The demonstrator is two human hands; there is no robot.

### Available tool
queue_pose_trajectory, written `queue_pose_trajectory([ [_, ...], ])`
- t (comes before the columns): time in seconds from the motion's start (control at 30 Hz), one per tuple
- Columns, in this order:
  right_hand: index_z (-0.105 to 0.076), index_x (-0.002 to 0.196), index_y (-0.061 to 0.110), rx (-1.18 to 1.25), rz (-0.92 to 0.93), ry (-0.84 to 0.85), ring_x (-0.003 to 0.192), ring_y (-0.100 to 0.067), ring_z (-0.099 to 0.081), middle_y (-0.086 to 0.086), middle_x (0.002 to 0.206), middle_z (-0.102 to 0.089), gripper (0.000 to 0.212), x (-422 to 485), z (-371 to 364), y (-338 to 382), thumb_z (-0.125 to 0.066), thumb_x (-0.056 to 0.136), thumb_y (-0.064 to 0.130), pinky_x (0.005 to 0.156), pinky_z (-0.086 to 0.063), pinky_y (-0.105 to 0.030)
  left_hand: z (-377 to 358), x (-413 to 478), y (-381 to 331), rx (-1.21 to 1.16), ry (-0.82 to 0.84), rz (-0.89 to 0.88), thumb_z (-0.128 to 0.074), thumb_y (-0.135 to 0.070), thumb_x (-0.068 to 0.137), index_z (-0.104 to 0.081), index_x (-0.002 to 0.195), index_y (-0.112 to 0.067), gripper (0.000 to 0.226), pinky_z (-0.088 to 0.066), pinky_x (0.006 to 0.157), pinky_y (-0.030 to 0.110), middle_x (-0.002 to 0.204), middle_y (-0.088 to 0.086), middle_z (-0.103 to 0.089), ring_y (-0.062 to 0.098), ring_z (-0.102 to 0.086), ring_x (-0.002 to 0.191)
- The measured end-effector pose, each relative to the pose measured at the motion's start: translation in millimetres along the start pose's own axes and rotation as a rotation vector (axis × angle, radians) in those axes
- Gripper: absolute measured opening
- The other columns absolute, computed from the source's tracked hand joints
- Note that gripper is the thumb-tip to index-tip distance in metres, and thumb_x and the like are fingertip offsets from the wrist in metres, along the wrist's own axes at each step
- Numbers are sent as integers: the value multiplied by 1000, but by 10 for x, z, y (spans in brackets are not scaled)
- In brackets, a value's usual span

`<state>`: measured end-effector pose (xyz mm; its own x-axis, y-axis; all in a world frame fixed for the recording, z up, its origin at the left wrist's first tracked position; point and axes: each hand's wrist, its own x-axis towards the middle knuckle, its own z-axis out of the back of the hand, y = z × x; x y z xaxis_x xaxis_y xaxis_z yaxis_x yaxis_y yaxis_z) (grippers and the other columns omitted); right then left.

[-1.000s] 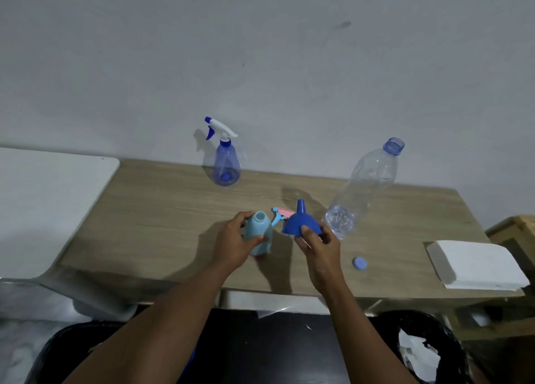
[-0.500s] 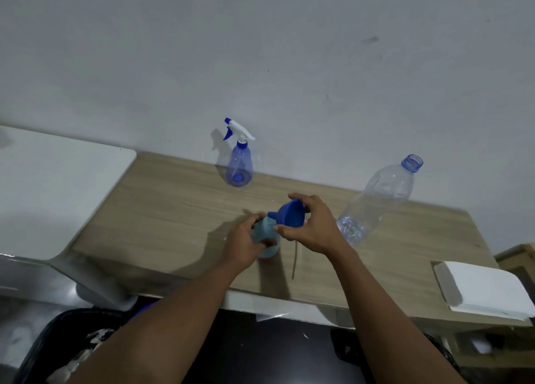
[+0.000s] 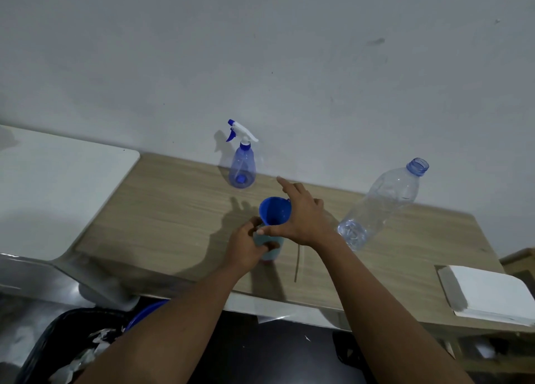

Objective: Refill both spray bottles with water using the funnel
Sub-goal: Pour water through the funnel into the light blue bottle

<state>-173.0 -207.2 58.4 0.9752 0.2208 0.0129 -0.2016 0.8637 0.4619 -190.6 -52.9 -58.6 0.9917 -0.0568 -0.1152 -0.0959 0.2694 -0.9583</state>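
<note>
The left hand covers most of the pale bottle; only its lower right side shows, and its neck is hidden, so the joint with the funnel above it cannot be seen. The left fingers are wrapped round that bottle, which stands near the front of the surface.

The right hand grasps the funnel, thumb across its foot and forefinger straight; the other fingers are partly hidden behind the bowl.

A thin tube lies on the surface, its upper end lost under the right wrist. The paper stack is cut off at the right edge, and the bin at the bottom.

Counted: two hands, one funnel, one pale bottle, one spray bottle with its trigger head on by the wall, and one uncapped water bottle to the right; its water level is hard to make out.
</note>
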Motion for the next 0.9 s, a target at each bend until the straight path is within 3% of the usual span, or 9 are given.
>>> queue_pose_trajectory([
  [0.07, -22, 151, 39, 45, -7, -56, 130, -14, -44, 9, 144, -41, 121, -57, 37, -6, -70, 51, 85, 108, -32, -45, -1, -10, -31, 3, 0, 3, -89, -19, 66, -60, 104, -40, 52, -54, 73, 22, 98, -15, -69, 5, -65, 93],
  [0.2, -48, 137, 29, 317, -108, -336, 113, -7, -52, 8, 127, -54, 76, -276, 41, -219, -77, 73, 60, 97, -41, -27, 9, -26, -41, 51, -29, -30, -90, -21, 64, -59, 116, -31, 61, -55, 84, 35, 107, -9, -68, 12, -65, 100],
  [0.3, -64, 97, 15, 487, -303, -651, 79, -7, -58, 2, 88, -63, 24, -557, -20, -515, -79, 82, 28, 74, -50, -32, 5, -36, -36, 61, -55, -39, -91, -26, 60, -60, 114, -30, 62, -56, 86, 40, 108, -4, -70, 15, -67, 101],
  [0.33, -62, 85, 13, 535, -397, -747, 70, -8, -56, 0, 78, -61, 21, -650, -37, -621, -78, 83, 26, 70, -49, -36, 0, -33, -39, 62, -61, -41, -90, -27, 59, -60, 113, -30, 62, -56, 86, 43, 108, -3, -70, 15, -67, 101],
  [0.4, -55, 83, 9, 596, -561, -900, 69, -14, -53, -4, 76, -57, 33, -799, -56, -842, -79, 81, 31, 72, -49, -43, -15, -29, -32, 61, -62, -49, -92, -20, 61, -60, 113, -26, 62, -56, 86, 45, 108, -1, -70, 15, -67, 100],
  [0.47, -52, 103, 14, 642, -608, -979, 85, -18, -55, -5, 95, -55, 48, -860, 33, -996, -83, 76, 39, 84, -52, -44, -20, -29, -43, 61, -60, -50, -92, -13, 64, -60, 117, -24, 62, -56, 87, 42, 109, -3, -69, 13, -65, 102],
  [0.63, -23, 153, 27, 692, -435, -800, 132, -15, -44, 0, 146, -41, 101, -640, 452, -1271, -83, 74, 47, 105, -42, -32, -37, -47, -56, 40, -58, -45, -90, -11, 66, -59, 121, -20, 64, -55, 87, 36, 112, -4, -67, 13, -64, 106],
  [0.77, -22, 154, 33, 707, -356, -743, 129, -14, -50, 1, 141, -49, 88, -503, 545, -1360, -73, 85, 49, 108, -46, -41, -60, -73, -75, 20, -71, -39, -91, -13, 67, -58, 124, -19, 66, -54, 91, 41, 115, -3, -67, 13, -63, 109],
  [0.9, -25, 152, 35, 728, -352, -774, 121, -12, -55, 4, 134, -55, 85, -495, 461, -1398, -74, 84, 47, 103, -48, -35, -82, -116, -120, -11, -59, -44, -90, -15, 68, -55, 117, -34, 63, -54, 93, 41, 114, -15, -65, 1, -61, 106],
])
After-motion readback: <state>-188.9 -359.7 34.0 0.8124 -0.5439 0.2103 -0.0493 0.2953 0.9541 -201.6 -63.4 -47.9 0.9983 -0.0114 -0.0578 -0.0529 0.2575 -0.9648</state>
